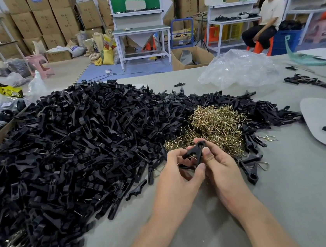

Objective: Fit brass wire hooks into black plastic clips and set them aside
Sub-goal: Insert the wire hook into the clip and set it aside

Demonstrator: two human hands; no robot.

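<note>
While gripping one black clip (195,151) between left hand (175,174) and right hand (220,164), both curled round it just short of the brass hooks (214,124), seemingly barely denting the job: facing a huge loose clip pile (79,143) leftward, few finished clips (251,171) lying rightward.

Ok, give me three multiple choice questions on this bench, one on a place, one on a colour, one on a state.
1. The brass hook pile lies: A just beyond the left hand and right hand; B inside a carton; C on the floor.
2. The held clip is: A white; B black; C green.
3. The held clip is gripped by: A nobody; B one hand; C both hands.
Answers: 1 A, hooks glint directly past them; 2 B, it matches the black heap; 3 C, both hands curl round it.
</note>
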